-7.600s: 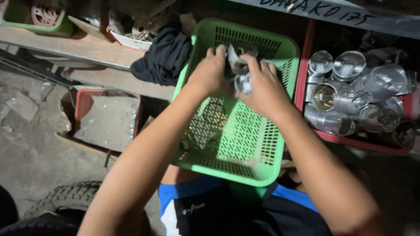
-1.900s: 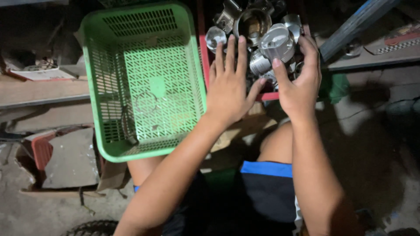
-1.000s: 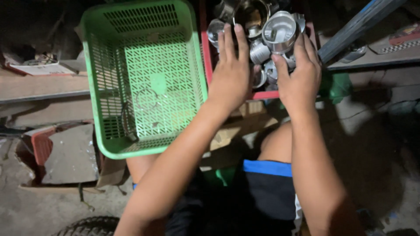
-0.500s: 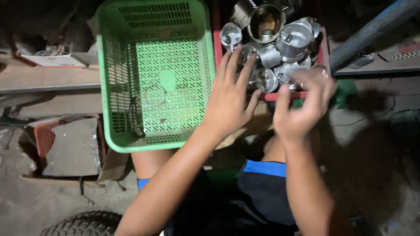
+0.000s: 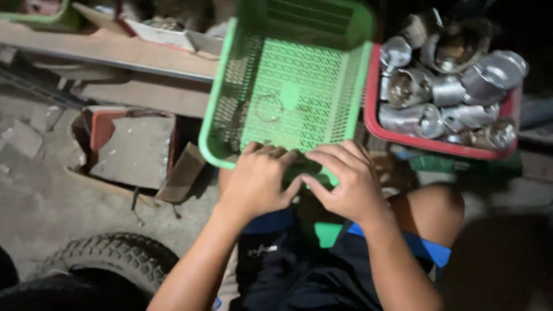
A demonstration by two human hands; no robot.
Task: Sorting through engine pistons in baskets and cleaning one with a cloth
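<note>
Nearest to me are the person's knees and dark shorts with a blue hem (image 5: 423, 247), and at the lower left the tread of a tyre (image 5: 115, 259) cut off by the frame. Just beyond the lap, both hands meet at the near rim of a green plastic basket (image 5: 288, 86). The left hand (image 5: 256, 181) lies knuckles up with its fingers curled over that rim, pressed close together. The right hand (image 5: 345, 181) sits beside it, touching at the thumbs, fingers bent and slightly fanned over the same edge. The fingertips are tucked out of sight, so whether they pinch anything small I cannot tell. The near wall of the basket is hidden beneath both hands.

Inside the basket, well apart from the fingers, a thin metal ring (image 5: 268, 107) lies on the mesh floor. To the right, just beside the basket, a red tray (image 5: 438, 144) holds a heap of silvery metal cylinders (image 5: 446, 86), blurred and partly lost in shadow. To the left a wooden plank (image 5: 109, 52) runs back into the dark, with clutter on it too dim to make out
</note>
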